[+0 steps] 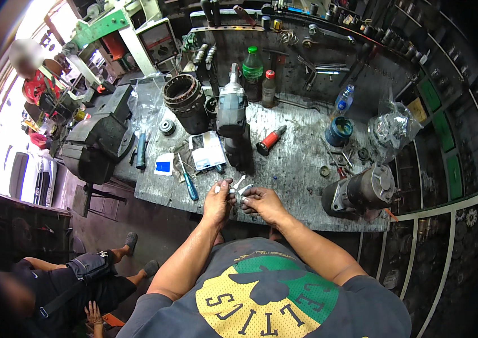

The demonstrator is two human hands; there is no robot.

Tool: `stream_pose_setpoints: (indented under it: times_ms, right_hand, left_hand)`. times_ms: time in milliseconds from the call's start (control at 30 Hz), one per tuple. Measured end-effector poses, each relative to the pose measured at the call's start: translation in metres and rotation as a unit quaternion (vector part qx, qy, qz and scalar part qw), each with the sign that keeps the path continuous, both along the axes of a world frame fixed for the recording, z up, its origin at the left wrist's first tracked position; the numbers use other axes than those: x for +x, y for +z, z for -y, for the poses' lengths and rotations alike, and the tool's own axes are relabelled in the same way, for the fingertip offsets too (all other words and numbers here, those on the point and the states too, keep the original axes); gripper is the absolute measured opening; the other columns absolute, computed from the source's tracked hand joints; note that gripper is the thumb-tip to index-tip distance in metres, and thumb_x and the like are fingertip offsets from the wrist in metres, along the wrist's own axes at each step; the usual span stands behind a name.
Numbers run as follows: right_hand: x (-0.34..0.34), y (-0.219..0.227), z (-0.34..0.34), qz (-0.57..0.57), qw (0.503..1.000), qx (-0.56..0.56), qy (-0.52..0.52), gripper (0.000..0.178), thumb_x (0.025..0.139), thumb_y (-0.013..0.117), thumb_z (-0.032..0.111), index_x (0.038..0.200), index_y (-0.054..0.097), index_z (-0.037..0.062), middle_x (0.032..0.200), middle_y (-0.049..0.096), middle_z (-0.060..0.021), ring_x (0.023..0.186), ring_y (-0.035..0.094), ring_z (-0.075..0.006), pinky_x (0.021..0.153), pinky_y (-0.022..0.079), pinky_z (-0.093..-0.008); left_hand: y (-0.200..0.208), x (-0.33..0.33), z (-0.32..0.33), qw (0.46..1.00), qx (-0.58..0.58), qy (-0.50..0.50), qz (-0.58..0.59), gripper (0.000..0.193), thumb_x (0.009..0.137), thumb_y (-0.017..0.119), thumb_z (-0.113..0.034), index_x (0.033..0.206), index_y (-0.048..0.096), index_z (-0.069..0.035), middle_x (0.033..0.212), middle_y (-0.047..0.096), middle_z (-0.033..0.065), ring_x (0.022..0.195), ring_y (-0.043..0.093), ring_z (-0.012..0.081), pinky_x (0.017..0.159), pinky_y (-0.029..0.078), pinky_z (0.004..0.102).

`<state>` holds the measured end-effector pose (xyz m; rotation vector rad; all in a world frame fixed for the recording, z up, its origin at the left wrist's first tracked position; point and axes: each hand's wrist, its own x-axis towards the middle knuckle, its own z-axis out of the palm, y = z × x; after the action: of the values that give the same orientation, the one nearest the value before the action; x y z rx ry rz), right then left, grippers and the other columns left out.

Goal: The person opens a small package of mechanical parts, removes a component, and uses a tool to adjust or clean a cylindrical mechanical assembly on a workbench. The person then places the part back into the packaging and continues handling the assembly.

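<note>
Starting at the far left, a dark bench vise (101, 138) sits just beyond the counter's (301, 169) left edge, and a clear plastic bag (147, 101) slumps by the far left corner. Moving in along that left edge: a blue-handled tool (141, 152), then a blue-and-white card (164, 164), then a blue screwdriver (190, 184), its handle toward the near edge and its shaft angling away to the far left. Behind it stands an open round housing (185, 101), with a white packet (207, 151) lying nearer. And here's the middle of the near edge, where it's all going on! The left hand (218, 203) has its fingers bunched, pinching by the look of it, and a pale strip (240, 181) juts from beside those fingertips, its long axis slanting toward the far edge and a touch right. That makes the left hand the nearer one to its base. Facing it, the right hand (264, 204) has thumb and forefinger pressed together, apparently on a smaller pale sliver (244, 190); the fingertips are just apart, and whether the two pale bits join, I can't tell. Beyond them a grey power tool (231, 112) stands upright, a red tube (271, 141) lies to its right, then a blue tin (339, 131), and finally a metal motor (363, 190) guards the near right corner.
</note>
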<state>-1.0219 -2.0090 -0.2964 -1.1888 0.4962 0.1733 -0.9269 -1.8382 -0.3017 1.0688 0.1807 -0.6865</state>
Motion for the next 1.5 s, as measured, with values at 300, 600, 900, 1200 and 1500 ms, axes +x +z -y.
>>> stream_pose_setpoints:
  times_ms: [300,600,900,1200,1500]
  right_hand:
    - [0.015,0.025,-0.012,0.102,0.984,-0.143,-0.041,0.018,0.105,0.071,0.005,0.119,0.077,-0.0049,0.098,0.079,-0.009,0.085,0.073,-0.0142,0.076,0.062,-0.0309]
    - [0.018,0.045,-0.016,0.121,0.968,-0.216,0.027,0.016,0.105,0.072,0.006,0.114,0.078,-0.0056,0.094,0.079,-0.0096,0.082,0.072,-0.0135,0.074,0.06,-0.0315]
    - [0.023,0.057,-0.004,0.016,1.0,-0.011,0.018,0.009,0.106,0.071,0.005,0.107,0.074,-0.0041,0.09,0.075,-0.0083,0.075,0.073,-0.0171,0.067,0.061,-0.0316]
    - [0.023,0.06,-0.009,0.175,0.954,-0.244,0.01,0.007,0.101,0.074,0.005,0.098,0.074,-0.0019,0.088,0.075,-0.0101,0.071,0.068,-0.0174,0.067,0.056,-0.037]
    - [0.032,0.06,0.004,0.272,0.852,-0.447,0.01,0.01,0.101,0.073,0.008,0.106,0.074,-0.001,0.094,0.078,-0.0175,0.082,0.075,-0.0301,0.075,0.059,-0.0426]
  left_hand:
    - [0.009,-0.014,-0.015,0.998,0.011,-0.005,0.062,0.025,0.11,0.071,-0.014,0.129,0.068,0.002,0.108,0.071,0.0067,0.091,0.072,0.014,0.085,0.064,0.0282]
    - [0.026,-0.021,-0.016,0.947,0.172,-0.03,0.27,0.019,0.11,0.069,-0.013,0.123,0.073,0.001,0.11,0.073,0.0061,0.092,0.07,0.0122,0.079,0.059,0.0288]
    - [0.04,-0.018,-0.012,0.878,0.229,-0.055,0.417,0.013,0.105,0.07,-0.009,0.115,0.073,-0.001,0.11,0.074,0.0117,0.101,0.073,0.0253,0.088,0.058,0.0372]
    - [0.034,-0.018,-0.005,0.939,0.146,-0.041,0.31,0.016,0.111,0.066,-0.01,0.121,0.07,0.001,0.106,0.074,0.0066,0.091,0.069,0.0119,0.081,0.058,0.03]
    - [0.031,0.0,-0.006,0.989,-0.036,-0.022,0.145,0.022,0.112,0.064,-0.009,0.133,0.064,-0.002,0.109,0.07,0.0063,0.092,0.067,0.0127,0.085,0.059,0.0286]
